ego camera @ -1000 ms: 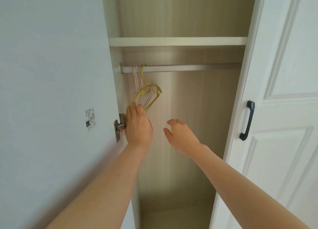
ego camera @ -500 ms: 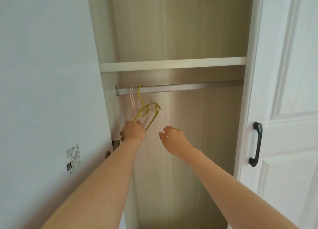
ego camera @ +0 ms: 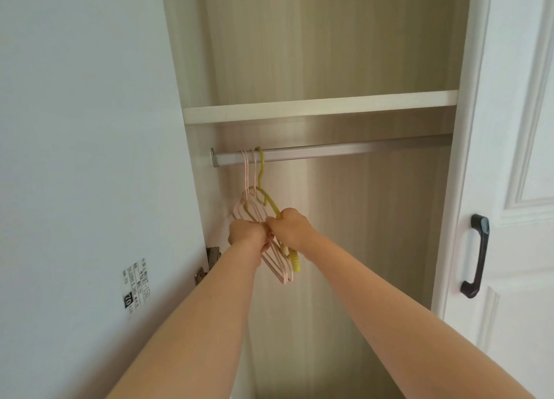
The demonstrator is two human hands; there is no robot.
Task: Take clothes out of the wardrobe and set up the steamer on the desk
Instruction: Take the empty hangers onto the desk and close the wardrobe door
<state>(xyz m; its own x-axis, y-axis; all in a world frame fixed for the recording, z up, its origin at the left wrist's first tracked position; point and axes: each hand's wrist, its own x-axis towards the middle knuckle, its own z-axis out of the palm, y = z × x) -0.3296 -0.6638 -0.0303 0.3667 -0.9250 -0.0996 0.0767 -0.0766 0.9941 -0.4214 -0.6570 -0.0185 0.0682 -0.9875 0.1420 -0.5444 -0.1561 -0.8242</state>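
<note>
Left hand point(ego camera: 245, 233) is curled round the pink hangers point(ego camera: 280, 275) just below the rail point(ego camera: 344, 152). The right hand point(ego camera: 290, 227), touching the left, grips the sloping arm of the yellow hanger point(ego camera: 295, 262). All three hooks sit at the left end of the rail, inside the wardrobe point(ego camera: 329, 53). The hangers look bare, and no clothes, steamer or desk are in view. To do this step well, I judge the bunch should be lifted straight up until the hooks clear the top of the rail, then drawn out toward the person. The shelf point(ego camera: 317, 108) lies close above the rail, so the lift should be short. Keeping the hooks together and untwisted should stop the thin pink ones from tangling or snagging.
</note>
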